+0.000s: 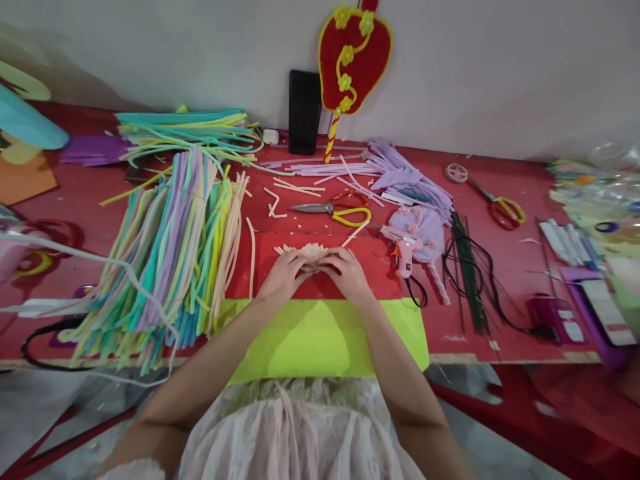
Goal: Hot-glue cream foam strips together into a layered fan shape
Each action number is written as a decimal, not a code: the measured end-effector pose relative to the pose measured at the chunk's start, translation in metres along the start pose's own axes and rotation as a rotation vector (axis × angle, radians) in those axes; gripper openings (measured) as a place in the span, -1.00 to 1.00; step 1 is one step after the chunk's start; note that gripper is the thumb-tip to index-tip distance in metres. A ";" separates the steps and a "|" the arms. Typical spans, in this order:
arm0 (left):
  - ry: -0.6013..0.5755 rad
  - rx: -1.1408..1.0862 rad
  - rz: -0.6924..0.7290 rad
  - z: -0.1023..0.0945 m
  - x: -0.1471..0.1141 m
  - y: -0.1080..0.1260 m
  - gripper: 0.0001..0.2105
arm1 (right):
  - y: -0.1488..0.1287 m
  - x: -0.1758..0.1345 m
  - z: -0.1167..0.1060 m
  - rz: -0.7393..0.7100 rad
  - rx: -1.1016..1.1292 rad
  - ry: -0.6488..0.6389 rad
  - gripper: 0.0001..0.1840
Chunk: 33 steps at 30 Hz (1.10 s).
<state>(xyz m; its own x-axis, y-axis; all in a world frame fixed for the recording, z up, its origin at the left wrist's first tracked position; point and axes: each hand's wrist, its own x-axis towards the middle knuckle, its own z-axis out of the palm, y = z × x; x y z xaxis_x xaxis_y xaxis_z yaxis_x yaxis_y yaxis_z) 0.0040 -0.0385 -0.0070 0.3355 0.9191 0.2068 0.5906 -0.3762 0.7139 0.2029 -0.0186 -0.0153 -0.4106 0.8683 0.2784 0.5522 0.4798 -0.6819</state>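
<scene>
Both hands meet at a fan-like row of short cream pipe cleaners (307, 251) over the red mat (320, 285). My left hand (283, 273) grips its left side with bent fingers. From the right, my right hand (348, 272) closes on it, fingertips almost touching those of the left. My fingers hide the lower part of the piece. One loose cream pipe cleaner (251, 257) lies left of my left hand, and another (356, 233) slants beyond my right. Just past the hands rest scissors (333, 208) with red and yellow handles.
Bundled multicoloured pipe cleaners (165, 247) fill the left; lilac ones (410, 177) lie behind right. A pink glue gun (406, 255) sits near a lilac fan (425, 230), with its cable beyond. A black phone (303, 112) and red fan (354, 63) lean against the wall.
</scene>
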 end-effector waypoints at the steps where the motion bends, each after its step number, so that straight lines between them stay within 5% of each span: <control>1: 0.008 -0.024 -0.004 0.000 0.000 -0.001 -0.88 | 0.000 0.000 0.000 0.002 0.004 0.000 -0.84; 16: 0.034 -0.123 -0.012 0.006 0.000 -0.015 -0.88 | 0.005 -0.022 -0.013 0.038 -0.167 0.136 -0.82; 26: 0.029 -0.166 -0.020 0.008 -0.002 -0.016 -0.89 | 0.006 -0.021 -0.023 0.135 -0.170 0.338 -0.83; 31: 0.042 -0.108 -0.017 0.010 -0.002 -0.019 -0.81 | 0.025 -0.038 -0.066 0.477 -0.439 0.697 -0.70; 33: 0.036 -0.096 -0.013 0.010 -0.002 -0.020 -0.77 | 0.036 -0.043 -0.079 0.588 -0.490 0.688 -0.65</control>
<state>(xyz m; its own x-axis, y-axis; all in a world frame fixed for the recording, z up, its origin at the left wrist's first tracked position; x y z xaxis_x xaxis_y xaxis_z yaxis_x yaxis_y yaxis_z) -0.0009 -0.0336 -0.0289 0.3003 0.9282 0.2196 0.5210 -0.3525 0.7773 0.2980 -0.0285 0.0016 0.4396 0.7930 0.4219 0.8305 -0.1798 -0.5273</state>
